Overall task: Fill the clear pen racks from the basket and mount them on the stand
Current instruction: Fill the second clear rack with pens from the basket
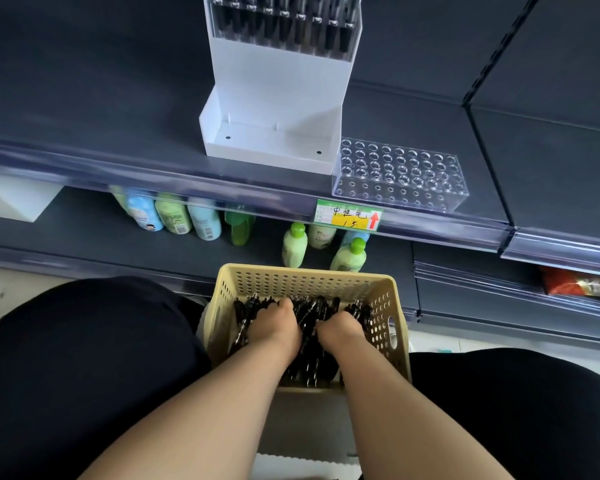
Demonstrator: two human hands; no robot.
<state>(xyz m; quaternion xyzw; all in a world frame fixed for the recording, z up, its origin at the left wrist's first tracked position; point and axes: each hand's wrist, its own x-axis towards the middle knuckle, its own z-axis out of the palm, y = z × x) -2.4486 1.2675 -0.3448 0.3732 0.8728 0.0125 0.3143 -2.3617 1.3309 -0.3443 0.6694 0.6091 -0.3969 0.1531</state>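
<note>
Both my hands are down in the cream perforated basket (309, 273), which sits between my knees in front of the shelving. My left hand (274, 325) lies on the left half of the heap of black pens (310, 317), knuckles up, fingers bent downward into the pile. My right hand (340, 329) lies just beside it on the right half, bent the same way. Only a narrow strip of pens shows between the two. My fingertips are buried among the barrels, so I cannot tell whether either hand has actually closed round any pens or is only pressing into them.

The pens lie directly under and around both hands, piled loosely and pointing mostly away from me, filling the basket's floor from wall to wall.

The empty clear rack (399, 174) rests on the dark shelf (84, 116) above and beyond the basket, well apart from my hands, its rows of round holes facing up. It stands just to the right of the white stand (278, 98), touching or nearly touching its base. High on the stand hangs another clear rack (281, 22) filled with dark pens standing upright.

A green and yellow price label (349, 216) sits on the shelf's front edge below the empty rack. On the lower shelf behind the basket stand several green and blue bottles (174, 216).
</note>
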